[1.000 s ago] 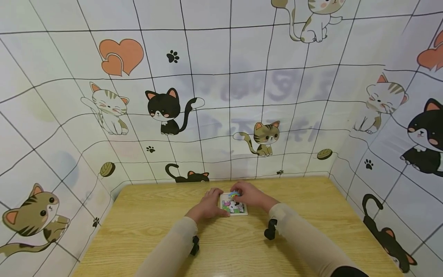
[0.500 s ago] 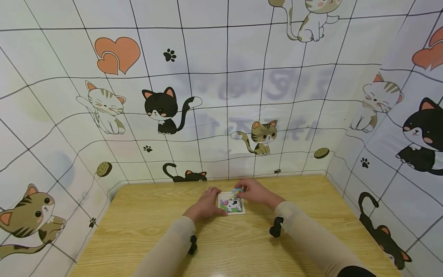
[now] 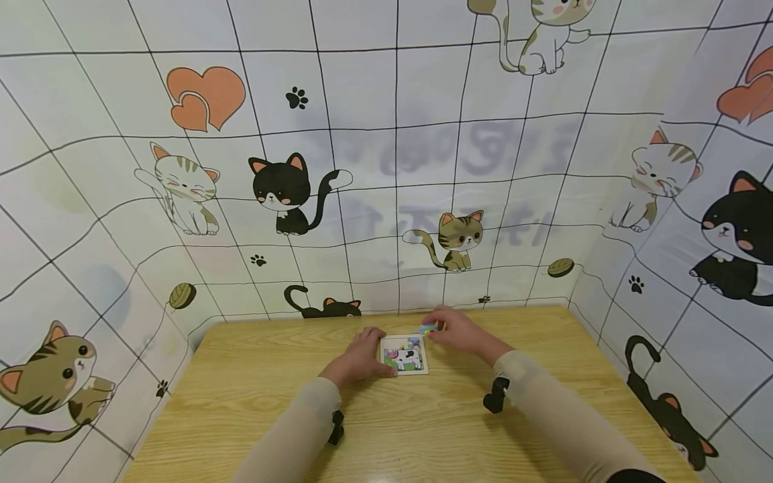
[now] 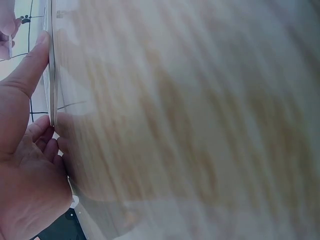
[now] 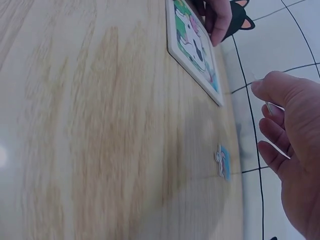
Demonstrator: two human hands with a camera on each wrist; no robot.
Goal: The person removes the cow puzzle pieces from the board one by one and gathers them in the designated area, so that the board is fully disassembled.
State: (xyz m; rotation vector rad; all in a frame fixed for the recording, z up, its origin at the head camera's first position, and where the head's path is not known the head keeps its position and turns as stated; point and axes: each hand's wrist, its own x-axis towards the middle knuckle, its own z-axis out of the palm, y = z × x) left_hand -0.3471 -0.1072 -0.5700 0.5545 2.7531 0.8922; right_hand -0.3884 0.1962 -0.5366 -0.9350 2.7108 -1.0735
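Note:
A small square jigsaw puzzle (image 3: 403, 355) with a cow picture and a pale frame lies near the table's far edge. My left hand (image 3: 360, 355) grips its left side, thumb at the near edge and fingers at the far corner; the left wrist view shows that thumb (image 4: 37, 57) against the frame. Just beyond the puzzle's far right corner, my right hand (image 3: 453, 332) pinches a blue and yellow puzzle piece (image 3: 427, 329) between thumb and fingertips. The right wrist view shows the held piece edge-on, raised above the tabletop.
Another puzzle piece (image 5: 223, 162) lies on the wooden table (image 3: 386, 429) below the right hand in the right wrist view. A cat-patterned wall covering (image 3: 362, 221) rises directly behind the table's far edge and along both sides.
My right hand has lifted the puzzle piece off the puzzle's upper part and moved right and away with it, uncovering more of the picture. The left hand stays on the frame.

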